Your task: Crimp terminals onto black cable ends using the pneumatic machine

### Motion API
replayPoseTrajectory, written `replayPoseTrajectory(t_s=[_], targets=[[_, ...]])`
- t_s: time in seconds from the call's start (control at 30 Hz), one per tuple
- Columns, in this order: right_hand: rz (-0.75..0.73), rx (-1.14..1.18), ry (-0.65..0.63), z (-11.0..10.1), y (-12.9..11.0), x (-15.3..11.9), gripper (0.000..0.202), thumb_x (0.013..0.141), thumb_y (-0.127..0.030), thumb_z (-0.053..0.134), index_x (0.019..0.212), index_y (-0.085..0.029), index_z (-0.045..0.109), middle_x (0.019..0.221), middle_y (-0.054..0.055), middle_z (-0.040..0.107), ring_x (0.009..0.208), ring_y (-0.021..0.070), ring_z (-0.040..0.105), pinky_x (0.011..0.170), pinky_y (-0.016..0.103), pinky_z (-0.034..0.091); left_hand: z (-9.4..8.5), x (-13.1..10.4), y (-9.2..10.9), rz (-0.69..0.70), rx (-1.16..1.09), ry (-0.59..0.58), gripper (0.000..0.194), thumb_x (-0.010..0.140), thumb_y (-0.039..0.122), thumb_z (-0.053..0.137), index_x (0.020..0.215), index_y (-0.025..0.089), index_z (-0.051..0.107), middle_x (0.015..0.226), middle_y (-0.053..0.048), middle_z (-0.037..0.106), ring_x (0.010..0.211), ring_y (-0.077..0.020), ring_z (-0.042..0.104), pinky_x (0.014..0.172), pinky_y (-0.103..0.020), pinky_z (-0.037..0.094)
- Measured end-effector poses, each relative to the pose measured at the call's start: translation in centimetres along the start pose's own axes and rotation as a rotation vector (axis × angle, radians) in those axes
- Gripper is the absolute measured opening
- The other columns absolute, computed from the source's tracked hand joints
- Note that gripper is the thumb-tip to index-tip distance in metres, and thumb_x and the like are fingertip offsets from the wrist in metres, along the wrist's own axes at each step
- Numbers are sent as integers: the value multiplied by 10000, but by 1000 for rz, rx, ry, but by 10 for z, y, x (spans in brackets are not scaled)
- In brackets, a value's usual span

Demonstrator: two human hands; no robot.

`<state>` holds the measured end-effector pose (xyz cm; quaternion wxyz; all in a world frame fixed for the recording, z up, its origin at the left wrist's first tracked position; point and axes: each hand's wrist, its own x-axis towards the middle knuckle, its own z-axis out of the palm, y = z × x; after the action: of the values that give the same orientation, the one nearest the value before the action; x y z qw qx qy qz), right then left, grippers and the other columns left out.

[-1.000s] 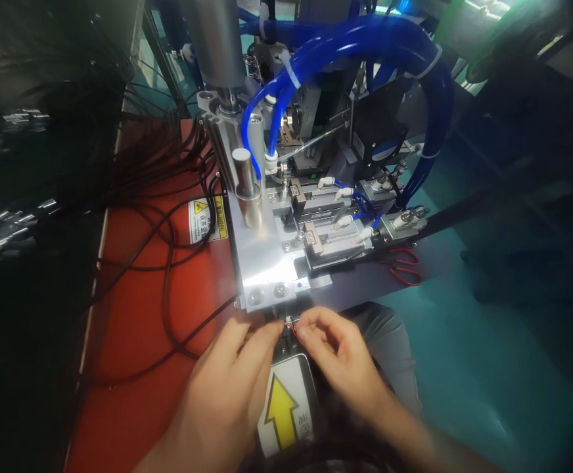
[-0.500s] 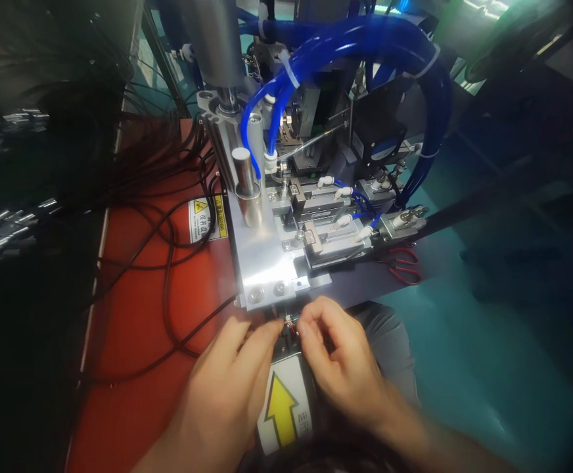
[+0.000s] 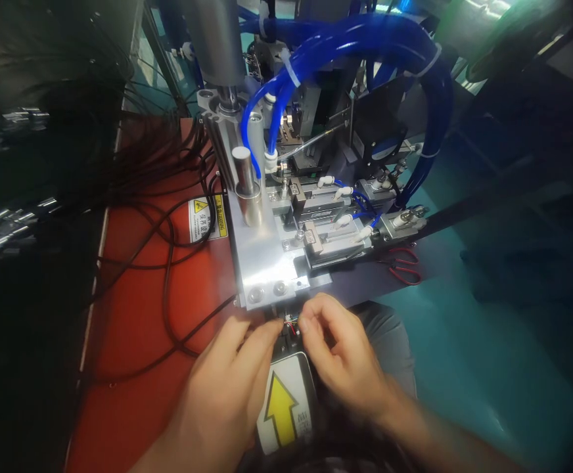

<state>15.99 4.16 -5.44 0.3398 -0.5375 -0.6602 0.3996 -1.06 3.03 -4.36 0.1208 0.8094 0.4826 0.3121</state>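
The left hand (image 3: 234, 381) pinches by the small wires (image 3: 291, 326), under the metal plate (image 3: 267, 272). The right hand (image 3: 343, 345) has finger and thumb close together beside them. I cannot tell what either grips.

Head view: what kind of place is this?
Likely a factory workstation: a metal machine plate with a bundle of blue air hoses, a yellow warning label on the red surface, and black cables running across it.

A thin red wire (image 3: 292, 328) bends between the hands (image 3: 343, 345).
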Motion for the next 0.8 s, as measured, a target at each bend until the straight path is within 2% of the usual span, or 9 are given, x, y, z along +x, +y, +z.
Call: replayPoseTrajectory(t_s=[0.33, 0.5, 0.7, 0.8], targets=[[-31, -68, 1, -1, 8, 1, 125, 914, -178, 443, 797, -200, 484, 690, -18, 480, 589, 134, 469, 562, 273, 377, 0, 0, -1, 43, 43, 10, 161, 973, 159, 445, 1064, 163, 577, 919, -41, 634, 823, -144, 628, 639, -206, 514], [-63, -89, 0, 2, 10, 3, 106, 907, -169, 437, 816, -190, 487, 705, -3, 505, 605, 143, 495, 580, 284, 391, 1, 1, -1, 19, 13, 7, 172, 970, 142, 437, 1065, 157, 580, 918, -47, 609, 812, -124, 630, 624, -172, 507], [83, 30, -6, 2, 11, 2, 133, 922, -214, 451, 811, -189, 519, 684, -13, 503, 577, 130, 471, 547, 264, 401, 2, -5, -3, -25, -3, -5, 203, 950, 114, 455, 1082, 155, 604, 993, -67, 600, 870, -128, 645, 592, -163, 504], [87, 73, 39, 1, 10, 0, 122, 919, -222, 476, 827, -185, 545, 703, -6, 526, 589, 129, 487, 551, 259, 415, 2, -5, -3, -35, -25, 1, 195, 951, 121, 459, 1079, 158, 601, 982, -63, 602, 862, -127, 650, 590, -162, 509]])
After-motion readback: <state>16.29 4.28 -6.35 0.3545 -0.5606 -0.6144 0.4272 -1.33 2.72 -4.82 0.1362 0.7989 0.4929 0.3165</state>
